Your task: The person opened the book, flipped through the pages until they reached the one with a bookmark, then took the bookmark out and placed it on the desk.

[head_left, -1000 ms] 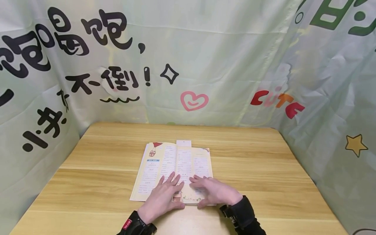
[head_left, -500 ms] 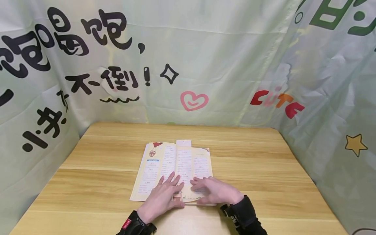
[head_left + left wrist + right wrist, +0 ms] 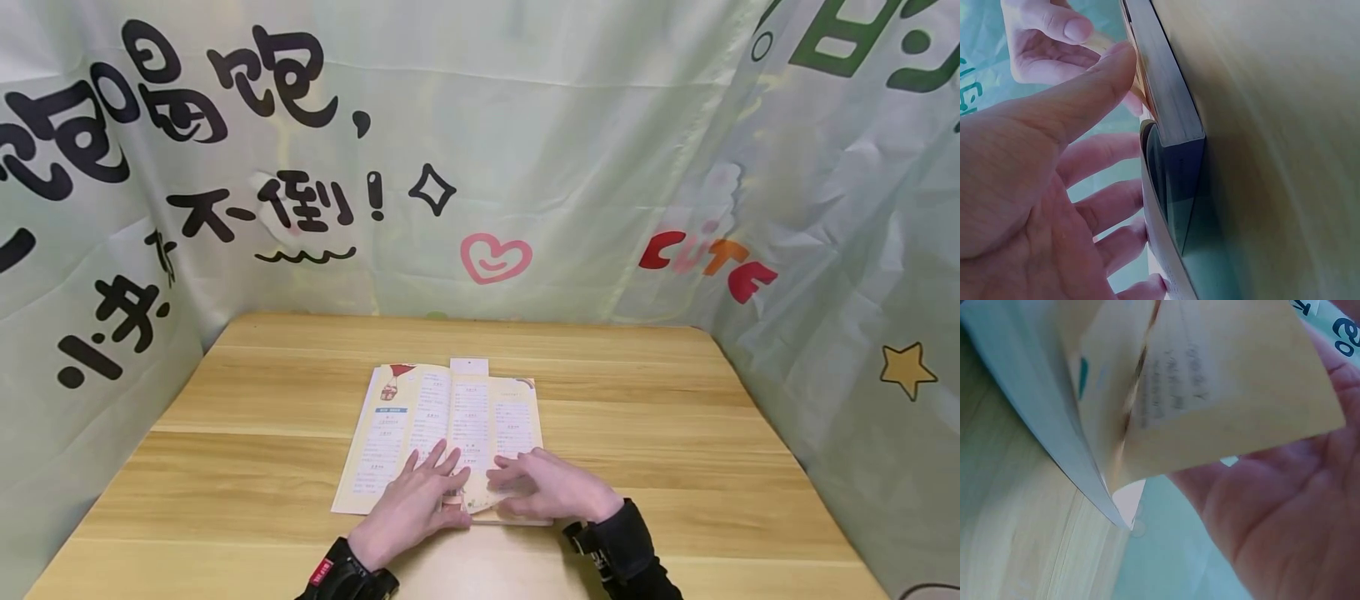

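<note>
An open book (image 3: 386, 450) with cream, printed pages lies on the wooden table. My left hand (image 3: 418, 507) rests across its lower middle with the fingers spread and straight. In the left wrist view, the left thumb (image 3: 1094, 87) lies at the book's near edge and the fingertips touch the page surface. My right hand (image 3: 558, 490), at the lower right corner, pinches a page (image 3: 1254, 381) between thumb and fingers. That page is lifted and bends up from the thick block of pages below. Part of the lower print is hidden under both hands.
A white card (image 3: 469, 367) sticks out past the book's top edge. Bare wooden table (image 3: 660, 417) surrounds the book. Behind and at both sides hangs a pale printed cloth (image 3: 585, 167), close to the table's edges.
The right hand has lifted the page's lower right corner and drawn it slightly up and leftward, uncovering more of the page beneath. The left hand has stayed in place.
</note>
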The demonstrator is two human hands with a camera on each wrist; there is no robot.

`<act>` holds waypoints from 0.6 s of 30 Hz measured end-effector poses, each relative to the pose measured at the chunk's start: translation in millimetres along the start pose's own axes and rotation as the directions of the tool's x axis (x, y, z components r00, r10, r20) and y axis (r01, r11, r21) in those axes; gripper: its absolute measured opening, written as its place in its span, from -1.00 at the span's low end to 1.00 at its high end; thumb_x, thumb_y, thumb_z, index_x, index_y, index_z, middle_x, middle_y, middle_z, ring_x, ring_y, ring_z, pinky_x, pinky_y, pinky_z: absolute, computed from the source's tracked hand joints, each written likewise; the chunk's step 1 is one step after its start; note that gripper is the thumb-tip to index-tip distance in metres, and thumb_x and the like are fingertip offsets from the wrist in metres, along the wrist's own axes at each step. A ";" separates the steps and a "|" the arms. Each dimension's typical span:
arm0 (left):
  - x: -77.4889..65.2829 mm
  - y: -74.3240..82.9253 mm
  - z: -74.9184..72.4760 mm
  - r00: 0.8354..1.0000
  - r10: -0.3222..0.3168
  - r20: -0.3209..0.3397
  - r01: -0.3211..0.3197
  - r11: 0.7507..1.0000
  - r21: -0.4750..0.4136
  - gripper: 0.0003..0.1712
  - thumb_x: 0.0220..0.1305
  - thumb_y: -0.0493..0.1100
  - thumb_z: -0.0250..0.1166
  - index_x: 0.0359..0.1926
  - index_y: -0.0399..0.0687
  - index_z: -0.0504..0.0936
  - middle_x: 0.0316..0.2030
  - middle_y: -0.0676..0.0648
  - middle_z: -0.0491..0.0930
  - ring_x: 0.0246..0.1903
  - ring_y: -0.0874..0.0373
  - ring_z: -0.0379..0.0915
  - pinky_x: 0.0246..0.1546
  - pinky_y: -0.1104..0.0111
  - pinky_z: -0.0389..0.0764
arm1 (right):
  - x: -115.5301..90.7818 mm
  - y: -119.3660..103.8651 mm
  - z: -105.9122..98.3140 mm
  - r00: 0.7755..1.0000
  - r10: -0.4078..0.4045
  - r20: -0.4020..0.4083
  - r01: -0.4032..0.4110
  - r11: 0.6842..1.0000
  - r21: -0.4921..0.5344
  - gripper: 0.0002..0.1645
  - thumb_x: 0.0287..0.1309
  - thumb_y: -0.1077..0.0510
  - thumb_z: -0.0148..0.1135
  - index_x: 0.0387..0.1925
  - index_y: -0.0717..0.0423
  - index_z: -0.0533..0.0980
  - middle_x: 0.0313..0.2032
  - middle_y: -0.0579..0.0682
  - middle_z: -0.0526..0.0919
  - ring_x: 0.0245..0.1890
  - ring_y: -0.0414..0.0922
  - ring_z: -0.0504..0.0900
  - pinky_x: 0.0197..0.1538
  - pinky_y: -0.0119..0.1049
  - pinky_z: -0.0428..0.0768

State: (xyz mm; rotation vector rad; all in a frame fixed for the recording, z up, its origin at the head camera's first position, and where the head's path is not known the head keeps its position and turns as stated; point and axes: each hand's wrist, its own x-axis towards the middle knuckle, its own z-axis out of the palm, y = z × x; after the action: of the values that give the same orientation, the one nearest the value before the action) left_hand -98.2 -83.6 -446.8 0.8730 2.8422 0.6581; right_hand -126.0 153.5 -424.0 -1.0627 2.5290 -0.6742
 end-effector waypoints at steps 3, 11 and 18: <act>-0.3 -0.5 -0.5 1.000 -0.001 0.007 0.001 1.000 -0.001 -0.25 0.06 0.22 0.29 0.19 -0.15 0.55 0.29 -0.27 0.34 0.36 -0.18 -0.01 0.27 -0.29 0.06 | 0.0 0.4 -0.1 1.000 -0.004 -0.006 0.004 1.000 0.020 -0.52 0.17 -0.06 0.25 0.04 0.11 0.61 0.18 0.12 0.52 0.19 0.05 0.44 0.21 0.08 0.45; -1.6 -1.8 -0.7 1.000 0.016 -0.004 -0.016 1.000 -0.016 -0.30 0.11 0.18 0.27 0.17 -0.17 0.57 0.26 -0.28 0.37 0.36 -0.19 0.00 0.26 -0.31 0.07 | 2.3 2.8 0.8 0.997 -0.035 -0.067 0.037 0.999 0.021 -0.65 0.19 0.01 0.24 -0.07 0.10 0.67 0.00 0.01 0.66 0.12 -0.05 0.52 0.15 -0.04 0.55; -1.1 -1.2 -1.8 1.000 0.006 -0.006 -0.006 0.999 -0.039 -0.35 0.13 0.16 0.28 0.14 -0.17 0.59 0.24 -0.28 0.41 0.36 -0.18 0.00 0.26 -0.31 0.06 | 5.0 4.7 0.4 0.988 -0.078 -0.132 0.077 0.997 -0.005 -0.76 0.14 0.17 0.28 -0.14 0.08 0.69 -0.16 -0.08 0.74 -0.11 -0.22 0.64 0.00 -0.22 0.65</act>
State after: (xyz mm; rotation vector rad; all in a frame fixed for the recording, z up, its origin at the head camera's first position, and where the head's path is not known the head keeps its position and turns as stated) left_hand -98.3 -85.7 -445.8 0.8758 2.8226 0.7157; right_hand -131.9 152.6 -427.4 -1.1575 2.6096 -0.7899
